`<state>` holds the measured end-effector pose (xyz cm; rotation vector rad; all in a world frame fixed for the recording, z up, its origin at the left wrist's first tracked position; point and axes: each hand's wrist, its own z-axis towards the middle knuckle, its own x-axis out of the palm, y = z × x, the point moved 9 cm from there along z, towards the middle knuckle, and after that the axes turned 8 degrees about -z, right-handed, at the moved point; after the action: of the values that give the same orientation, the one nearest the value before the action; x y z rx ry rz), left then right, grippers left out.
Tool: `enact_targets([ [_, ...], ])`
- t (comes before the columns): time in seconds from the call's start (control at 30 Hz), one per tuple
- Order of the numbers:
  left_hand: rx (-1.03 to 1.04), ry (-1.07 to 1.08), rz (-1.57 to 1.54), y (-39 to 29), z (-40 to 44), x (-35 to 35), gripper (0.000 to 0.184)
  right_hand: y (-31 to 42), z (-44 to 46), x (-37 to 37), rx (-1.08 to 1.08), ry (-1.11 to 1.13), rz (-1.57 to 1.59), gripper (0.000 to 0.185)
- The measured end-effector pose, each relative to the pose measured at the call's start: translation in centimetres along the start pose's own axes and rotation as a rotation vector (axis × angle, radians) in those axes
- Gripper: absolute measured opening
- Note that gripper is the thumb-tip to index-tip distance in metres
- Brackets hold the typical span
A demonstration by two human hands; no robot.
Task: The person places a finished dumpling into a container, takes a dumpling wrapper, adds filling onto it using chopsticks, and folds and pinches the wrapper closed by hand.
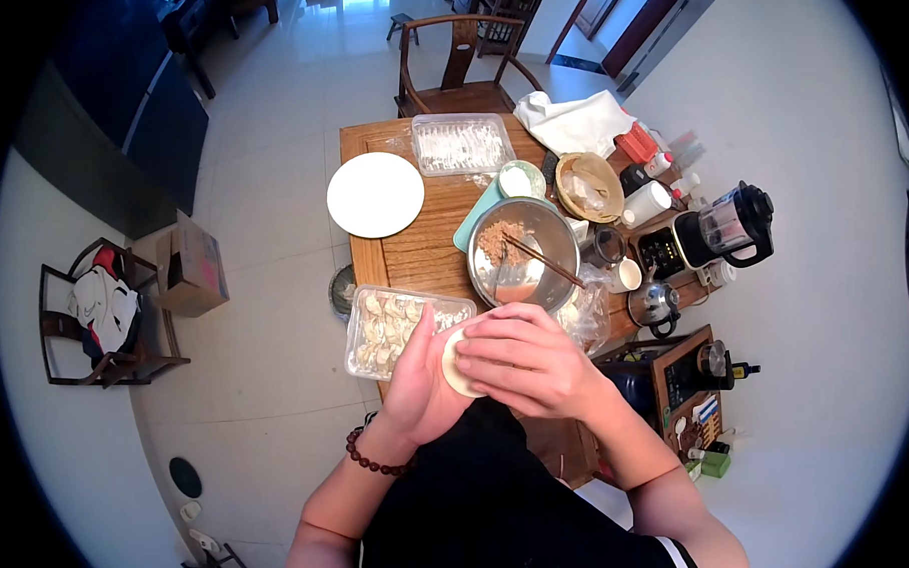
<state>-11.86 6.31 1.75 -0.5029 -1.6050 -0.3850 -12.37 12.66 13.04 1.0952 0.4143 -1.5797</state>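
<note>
A round, pale dumpling wrapper [458,369] lies against the palm of my left hand [418,385], which has a beaded bracelet at the wrist. The fingers of my right hand [522,362] press over the wrapper from the other side. Just beyond my left hand is a clear plastic tray [352,353] holding rows of folded dumplings [384,332]. Ahead of my hands stands a steel bowl [561,225] with minced filling [503,240], and chopsticks [544,259] lean in it. Whether any filling sits on the wrapper is hidden by my fingers.
On the wooden table [414,257] are a white round plate [375,195], a floured plastic tray [460,144] and a small container of white powder [520,180]. A basket [589,187], a blender [728,222] and a glass kettle [655,305] crowd the right side.
</note>
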Motion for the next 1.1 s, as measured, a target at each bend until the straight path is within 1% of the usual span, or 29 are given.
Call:
enact_targets([
  [0.07,-0.011,0.01,0.002,-0.1,-0.1,0.3,0.077,-0.2,-0.2,0.6,-0.017,0.028,0.015,0.03],
  [0.13,-0.009,-0.057,0.0,-0.3,-0.3,0.3,0.083,-0.1,-0.2,1.0,-0.038,0.056,0.031,0.031],
  [0.2,0.013,-0.063,0.03,-0.8,-0.3,0.2,0.083,-0.1,0.0,1.2,-0.032,0.091,0.02,0.034],
  [0.27,0.03,-0.071,0.058,-1.2,-0.3,0.0,0.083,0.1,0.6,-0.1,-0.012,0.087,0.012,0.035],
  [0.33,0.029,-0.028,0.014,-1.6,-0.5,0.0,0.073,-0.2,0.3,-0.9,0.006,0.098,-0.031,0.041],
  [0.37,0.033,-0.03,0.011,-1.7,-0.4,-0.1,0.073,-0.5,0.1,-1.1,0.004,0.101,-0.027,0.041],
  [0.43,0.019,-0.061,-0.035,-1.6,-0.4,-0.7,0.06,-0.5,-0.4,-0.9,-0.028,0.129,-0.131,0.042],
  [0.47,0.019,-0.062,-0.035,-1.7,-0.4,-0.8,0.06,-0.4,-0.7,-0.7,-0.047,0.103,-0.174,0.036],
  [0.53,0.009,-0.073,0.023,-1.7,-0.5,-0.9,0.051,0.1,-0.9,-0.4,-0.082,0.091,-0.192,0.033],
  [0.6,0.016,-0.077,0.061,-1.8,-0.5,-0.9,0.05,0.7,-0.9,-0.1,-0.128,0.054,-0.206,0.027],
  [0.77,0.028,-0.094,0.138,-2.2,-0.4,-0.1,0.048,1.2,-0.7,0.6,-0.189,0.032,-0.159,0.028],
  [0.93,-0.026,-0.058,0.156,-1.6,0.0,0.4,0.049,1.5,0.1,0.4,-0.283,-0.053,-0.126,0.025],
  [1.1,-0.008,-0.076,0.218,-1.9,-0.2,0.6,0.049,1.3,-0.3,0.7,-0.285,-0.055,-0.105,0.023],
])
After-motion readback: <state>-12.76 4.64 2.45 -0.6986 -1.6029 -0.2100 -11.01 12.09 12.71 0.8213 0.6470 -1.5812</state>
